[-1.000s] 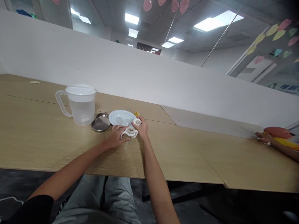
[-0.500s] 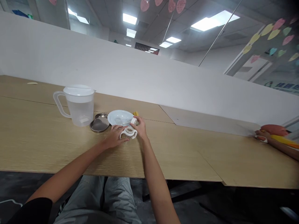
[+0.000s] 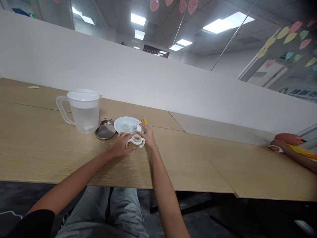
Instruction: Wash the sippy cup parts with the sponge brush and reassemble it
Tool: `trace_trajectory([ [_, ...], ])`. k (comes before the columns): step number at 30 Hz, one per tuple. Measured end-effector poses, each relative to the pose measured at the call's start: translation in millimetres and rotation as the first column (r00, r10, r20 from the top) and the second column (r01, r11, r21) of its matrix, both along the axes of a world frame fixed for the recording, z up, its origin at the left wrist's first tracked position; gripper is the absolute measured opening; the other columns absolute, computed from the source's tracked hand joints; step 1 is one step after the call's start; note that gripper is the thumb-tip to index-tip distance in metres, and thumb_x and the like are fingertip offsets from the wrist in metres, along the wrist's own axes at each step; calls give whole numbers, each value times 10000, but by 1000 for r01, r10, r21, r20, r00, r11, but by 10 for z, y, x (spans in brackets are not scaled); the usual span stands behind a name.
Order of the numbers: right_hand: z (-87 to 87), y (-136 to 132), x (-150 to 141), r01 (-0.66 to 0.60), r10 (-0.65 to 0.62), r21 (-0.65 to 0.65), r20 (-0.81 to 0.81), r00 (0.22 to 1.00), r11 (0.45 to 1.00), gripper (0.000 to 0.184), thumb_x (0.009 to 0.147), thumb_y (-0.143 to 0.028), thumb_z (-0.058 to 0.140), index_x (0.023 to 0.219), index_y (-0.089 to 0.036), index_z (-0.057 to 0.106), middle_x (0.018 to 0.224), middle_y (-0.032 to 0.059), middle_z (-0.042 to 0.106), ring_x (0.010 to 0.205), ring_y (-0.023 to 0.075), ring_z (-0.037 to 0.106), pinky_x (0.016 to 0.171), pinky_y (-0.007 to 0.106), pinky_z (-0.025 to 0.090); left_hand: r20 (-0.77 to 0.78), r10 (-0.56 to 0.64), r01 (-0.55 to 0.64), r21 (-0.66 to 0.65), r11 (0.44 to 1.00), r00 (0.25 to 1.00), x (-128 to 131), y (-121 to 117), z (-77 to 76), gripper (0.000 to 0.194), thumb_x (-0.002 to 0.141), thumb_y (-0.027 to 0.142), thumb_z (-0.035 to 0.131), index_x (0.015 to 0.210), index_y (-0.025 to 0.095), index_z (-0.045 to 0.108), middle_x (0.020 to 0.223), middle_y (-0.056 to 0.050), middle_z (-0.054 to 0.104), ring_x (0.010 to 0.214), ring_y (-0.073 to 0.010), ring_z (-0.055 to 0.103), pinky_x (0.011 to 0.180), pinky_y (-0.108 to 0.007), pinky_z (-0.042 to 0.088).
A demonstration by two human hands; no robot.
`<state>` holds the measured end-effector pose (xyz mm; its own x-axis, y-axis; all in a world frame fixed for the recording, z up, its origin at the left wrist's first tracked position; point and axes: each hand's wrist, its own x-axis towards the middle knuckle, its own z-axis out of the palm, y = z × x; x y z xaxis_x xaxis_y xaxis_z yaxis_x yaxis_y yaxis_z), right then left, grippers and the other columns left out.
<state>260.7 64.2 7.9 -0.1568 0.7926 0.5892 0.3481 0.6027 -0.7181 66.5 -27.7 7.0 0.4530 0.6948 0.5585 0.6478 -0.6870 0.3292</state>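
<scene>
White plastic handle ring (image 3: pixel 136 141), between hands, L hand (image 3: pixel 121 145), R hand (image 3: pixel 147 135)

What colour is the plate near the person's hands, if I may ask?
The plate is a pale bluish white, best seen in the head view.

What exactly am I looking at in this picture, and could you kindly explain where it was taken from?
No machine is involved: one camera worn on a person's head looks down at their own two hands. The left hand rests against a white two-handled ring, while the right hand pinches a small white piece. On the wooden table stand a plastic jug, a white plate and a steel dish. At far right is another person's hand.
</scene>
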Motion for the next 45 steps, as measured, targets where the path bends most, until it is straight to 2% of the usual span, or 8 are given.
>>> trace_trajectory([
  [8, 0, -25, -55, 1, -2, -76, -22, 1000, 997, 496, 680, -454, 744, 1101, -203, 668, 1129, 115, 666, 1066, 249, 610, 991, 415, 431, 9, -31, 30, 39, 999, 999, -31, -24, 35, 644, 827, 578, 548, 1339, 196, 469, 1287, -122, 584, 1201, -286, 491, 1017, -443, 298],
  [19, 68, -121, -113, -75, 59, -145, -111, 992, 987, 439, 698, -530, 714, 999, -210, 695, 1115, 112, 680, 1040, 234, 622, 993, 406, 441, -81, -35, 34, -8, 999, 996, -137, 62, 39, 729, 826, 641, 503, 1410, 213, 411, 1470, -135, 415, 1379, -325, 330, 1100, -502, 209],
  [26, 76, -116, -125, -53, 27, -143, -177, 984, 988, 422, 677, -524, 726, 960, -212, 710, 1058, 98, 704, 1004, 229, 635, 961, 380, 462, -87, -7, 6, -18, 1000, 996, -151, 67, 57, 738, 810, 648, 518, 1417, 242, 410, 1432, -118, 470, 1383, -345, 310, 1100, -529, 188],
  [30, 77, -109, -116, 20, -34, -104, -137, 990, 994, 399, 702, -486, 709, 982, -202, 705, 1066, 103, 702, 1012, 230, 627, 960, 384, 457, -87, 11, -13, -26, 1000, 996, -145, 58, 58, 737, 816, 649, 507, 1415, 229, 413, 1425, -127, 477, 1385, -343, 304, 1107, -530, 164],
  [35, 94, -119, -68, 264, -265, -24, -40, 964, 964, 372, 692, -403, 727, 1011, -212, 695, 1085, 90, 699, 1108, 259, 566, 1030, 454, 385, -80, 40, -41, -8, 999, 996, -124, 46, 36, 712, 817, 646, 508, 1383, 218, 450, 1414, -135, 487, 1384, -344, 304, 1101, -537, 165],
  [37, 120, -128, -63, 297, -298, -24, -74, 952, 954, 383, 696, -390, 721, 1029, -204, 690, 1099, 95, 694, 1118, 266, 562, 1023, 460, 385, -76, 42, -43, -8, 999, 996, -118, 44, 30, 704, 818, 640, 512, 1378, 218, 454, 1415, -140, 486, 1384, -348, 301, 1094, -546, 173],
  [42, 184, -140, -109, 51, -93, -159, -269, 959, 986, 396, 690, -425, 721, 1021, -209, 694, 1078, 77, 713, 1020, 237, 636, 902, 391, 470, -51, 27, -28, -15, 999, 998, -115, 49, 25, 692, 815, 629, 528, 1370, 221, 462, 1400, -141, 501, 1380, -348, 310, 1089, -552, 183],
  [45, 182, -139, -123, -64, 17, -203, -226, 974, 977, 398, 643, -410, 767, 990, -222, 715, 1077, 68, 717, 1015, 238, 642, 914, 394, 467, -49, 26, -28, -25, 999, 998, -115, 52, 18, 703, 810, 630, 533, 1382, 230, 450, 1400, -142, 498, 1375, -346, 315, 1091, -550, 178],
])
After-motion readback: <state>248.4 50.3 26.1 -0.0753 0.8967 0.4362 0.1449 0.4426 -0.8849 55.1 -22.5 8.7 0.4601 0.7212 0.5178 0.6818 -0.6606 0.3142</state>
